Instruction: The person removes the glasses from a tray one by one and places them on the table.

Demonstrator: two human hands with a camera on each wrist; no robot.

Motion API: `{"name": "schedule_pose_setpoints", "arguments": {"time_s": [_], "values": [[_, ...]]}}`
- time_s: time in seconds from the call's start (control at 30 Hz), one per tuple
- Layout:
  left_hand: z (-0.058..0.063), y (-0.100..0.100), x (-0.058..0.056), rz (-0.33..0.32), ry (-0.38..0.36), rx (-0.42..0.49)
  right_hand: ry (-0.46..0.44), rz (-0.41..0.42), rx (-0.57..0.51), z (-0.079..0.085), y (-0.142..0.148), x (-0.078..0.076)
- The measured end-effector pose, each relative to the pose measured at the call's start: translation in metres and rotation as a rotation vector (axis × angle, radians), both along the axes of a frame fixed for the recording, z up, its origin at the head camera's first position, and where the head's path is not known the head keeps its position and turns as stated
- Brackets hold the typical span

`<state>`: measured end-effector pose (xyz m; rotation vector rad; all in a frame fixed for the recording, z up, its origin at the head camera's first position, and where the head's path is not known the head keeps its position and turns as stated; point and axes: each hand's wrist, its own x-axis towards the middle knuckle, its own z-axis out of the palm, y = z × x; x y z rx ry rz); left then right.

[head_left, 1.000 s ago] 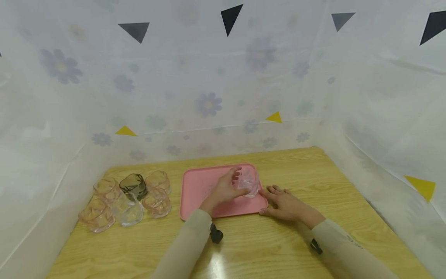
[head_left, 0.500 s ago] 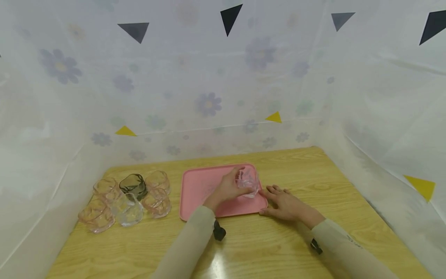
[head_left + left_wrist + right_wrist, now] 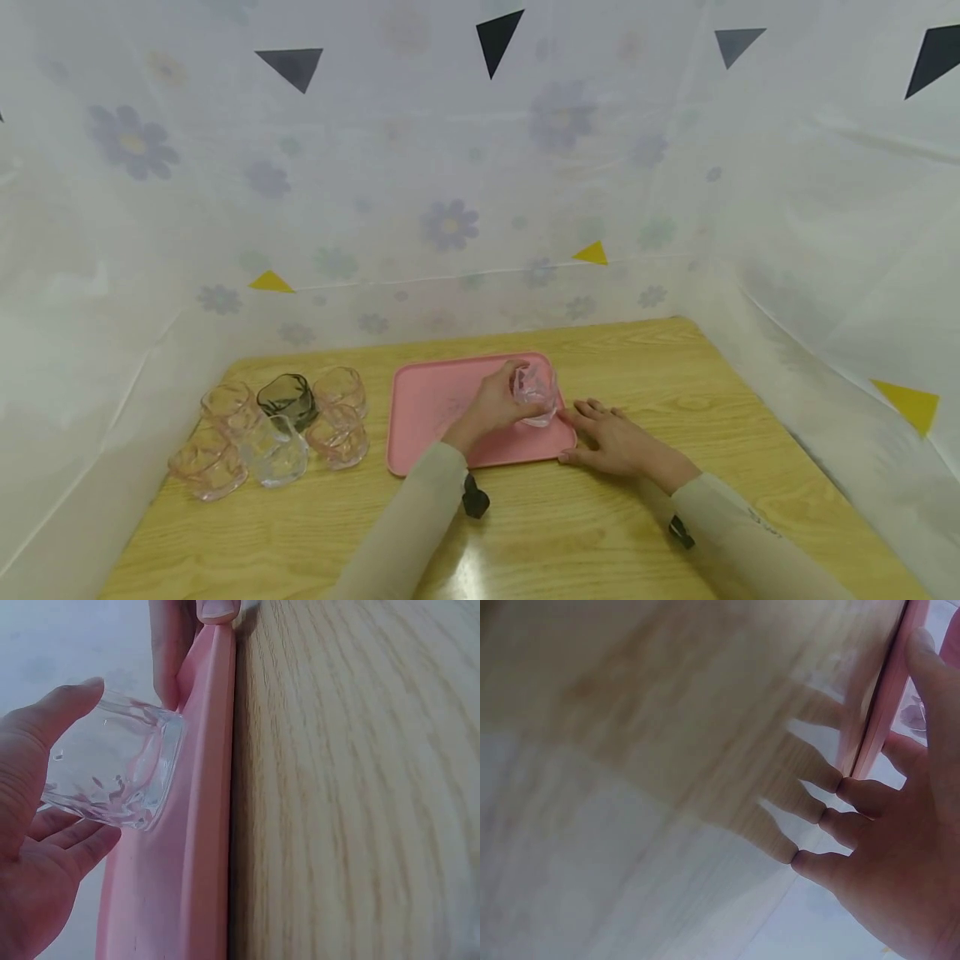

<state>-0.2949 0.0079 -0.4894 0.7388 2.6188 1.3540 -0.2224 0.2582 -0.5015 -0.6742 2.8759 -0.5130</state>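
A clear faceted glass [image 3: 538, 397] stands upright at the right end of a pink tray [image 3: 426, 404]. My left hand [image 3: 495, 407] grips it from the left. In the left wrist view, the thumb lies along one side of the glass [image 3: 112, 761] and the fingers curve round the other; its base is right at the tray floor. My right hand [image 3: 618, 440] rests beside the tray's near right corner, fingers spread. In the right wrist view its fingertips [image 3: 810, 861] press on the tabletop, and the thumb lies by the tray rim [image 3: 881, 712].
Left of the tray, several tumblers stand close together on the wooden table [image 3: 555, 533]: pinkish ones [image 3: 208, 467], a dark grey one [image 3: 288, 402] and a clear one [image 3: 277, 454]. White flowered sheeting [image 3: 450, 167] encloses the back and sides.
My left hand has shifted slightly right and its fingers have come in round the clear glass. The glass has hardly moved. The right hand stays at the tray corner.
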Motion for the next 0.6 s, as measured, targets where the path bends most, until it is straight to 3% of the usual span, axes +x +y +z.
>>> {"name": "schedule_pose_setpoints", "arguments": {"time_s": [0.33,0.6], "values": [[0.001,-0.005,0.001,0.043,0.007,-0.003,-0.005,0.002,-0.006,0.000,0.001,0.001],[0.012,-0.023,0.006,0.073,0.018,0.023,-0.014,0.003,-0.008,0.000,-0.001,0.000]]}}
